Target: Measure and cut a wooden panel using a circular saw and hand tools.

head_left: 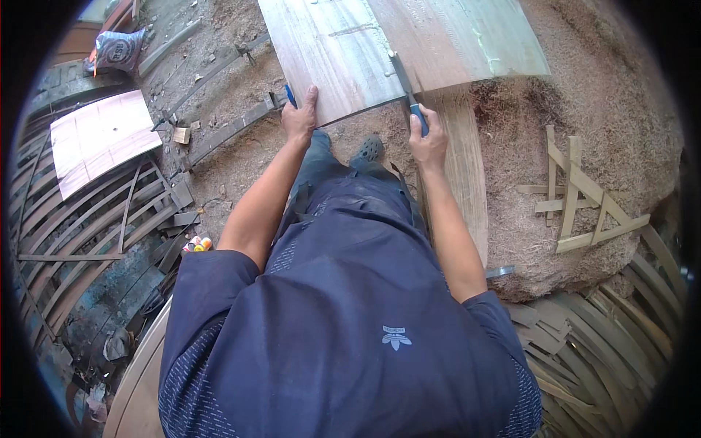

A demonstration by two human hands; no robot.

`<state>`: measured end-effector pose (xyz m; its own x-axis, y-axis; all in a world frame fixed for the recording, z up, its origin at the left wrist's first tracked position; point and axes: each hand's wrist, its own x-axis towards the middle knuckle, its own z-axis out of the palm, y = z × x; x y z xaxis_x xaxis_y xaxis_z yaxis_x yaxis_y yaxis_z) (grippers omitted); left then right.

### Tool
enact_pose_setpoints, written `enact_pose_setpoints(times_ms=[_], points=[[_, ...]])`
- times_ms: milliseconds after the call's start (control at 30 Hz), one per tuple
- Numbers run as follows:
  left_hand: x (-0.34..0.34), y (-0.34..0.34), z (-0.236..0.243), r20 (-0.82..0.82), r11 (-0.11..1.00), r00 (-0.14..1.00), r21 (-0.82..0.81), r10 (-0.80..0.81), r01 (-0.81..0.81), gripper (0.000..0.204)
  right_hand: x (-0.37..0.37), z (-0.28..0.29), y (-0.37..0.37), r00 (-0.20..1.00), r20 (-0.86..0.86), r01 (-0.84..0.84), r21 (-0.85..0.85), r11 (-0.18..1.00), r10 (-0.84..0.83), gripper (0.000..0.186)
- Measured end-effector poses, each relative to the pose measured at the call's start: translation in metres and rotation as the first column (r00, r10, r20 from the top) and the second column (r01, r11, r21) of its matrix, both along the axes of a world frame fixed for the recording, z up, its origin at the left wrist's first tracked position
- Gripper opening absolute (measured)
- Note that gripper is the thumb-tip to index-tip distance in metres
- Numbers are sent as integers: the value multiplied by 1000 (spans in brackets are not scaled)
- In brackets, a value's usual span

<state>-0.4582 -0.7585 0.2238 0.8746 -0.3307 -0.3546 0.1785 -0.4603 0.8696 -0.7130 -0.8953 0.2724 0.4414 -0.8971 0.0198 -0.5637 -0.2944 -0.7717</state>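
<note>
A wide panel of light wooden boards (pixel 332 66) lies in front of me, with pale glue-like streaks and blobs on its surface. My left hand (pixel 299 117) is closed on the panel's near left edge, thumb on top. A small blue object (pixel 290 96) shows beside its fingers; its kind is unclear. My right hand (pixel 431 140) is wrapped round the blue handle of what looks like a chisel (pixel 403 79). The flat dark blade points away from me, along the joint between the pale boards and the browner board (pixel 456 51), close to a glue blob.
A long plank (pixel 460 160) runs beside my right leg over sawdust. Nailed wooden strips (pixel 577 193) lie to the right. On the left are a metal bar clamp (pixel 230 133), a pale square board (pixel 102 139), stacked curved slats (pixel 80 248) and a small wood block (pixel 182 136).
</note>
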Motion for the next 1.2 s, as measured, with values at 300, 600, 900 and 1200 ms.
enact_pose_setpoints(times_ms=[300,600,900,1200], points=[[4,2,-10,33,1000,999,-9,6,-6,62,3,-7,-9,997,70,-24,-81,996,29,28],[2,2,-10,43,995,998,-91,36,-32,60,-3,-18,-6,992,115,-34,-115,993,48,25],[0,3,-18,18,997,999,-64,40,-39,62,40,-11,-10,1000,-16,0,-102,995,-1,29],[0,3,-15,30,999,999,-41,29,-28,65,45,-5,-21,829,350,94,682,725,-436,21]])
